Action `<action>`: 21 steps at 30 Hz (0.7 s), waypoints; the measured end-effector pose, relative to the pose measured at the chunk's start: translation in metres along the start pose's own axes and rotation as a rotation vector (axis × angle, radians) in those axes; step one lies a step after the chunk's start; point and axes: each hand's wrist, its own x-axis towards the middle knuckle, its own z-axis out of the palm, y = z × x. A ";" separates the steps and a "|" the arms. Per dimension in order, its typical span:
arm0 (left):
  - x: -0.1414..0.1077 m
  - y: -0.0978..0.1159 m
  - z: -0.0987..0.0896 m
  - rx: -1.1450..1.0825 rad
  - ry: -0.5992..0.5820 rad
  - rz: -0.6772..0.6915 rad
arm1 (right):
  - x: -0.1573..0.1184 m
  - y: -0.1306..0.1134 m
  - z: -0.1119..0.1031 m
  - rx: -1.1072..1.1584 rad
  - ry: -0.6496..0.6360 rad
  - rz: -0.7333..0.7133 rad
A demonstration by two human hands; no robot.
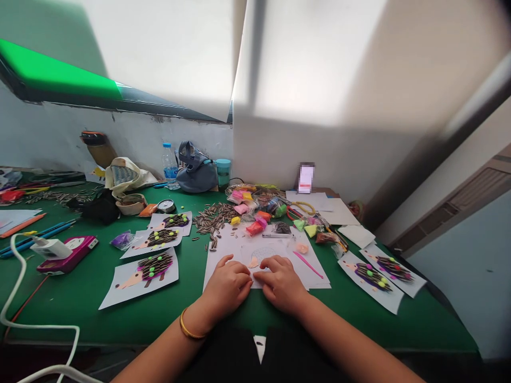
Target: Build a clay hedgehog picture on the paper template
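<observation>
My left hand (228, 283) and my right hand (280, 282) rest close together on a white sheet (315, 276) with a dotted outline drawing (264, 254). Between and just beyond the fingertips lies a flat piece of peach modelling clay (253, 261), placed on the drawing. Both hands have bent fingers that are somewhat apart, with their tips down at the paper. Neither visibly grips anything, though the undersides are hidden. Right of the drawing are a pink clay tool (308, 265) and a bag of peach clay (301, 248).
Sunflower seeds (215, 218) lie in a heap behind the paper, beside bagged coloured clay (255, 227) and yellow-handled scissors (304, 207). Finished hedgehog pictures (123, 274) lie at left, with more hedgehog cards (387, 300) at right. A phone (305, 178) leans against the wall.
</observation>
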 end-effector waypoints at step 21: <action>0.000 0.000 -0.001 0.003 -0.022 -0.003 | -0.002 0.004 0.002 0.084 0.090 0.046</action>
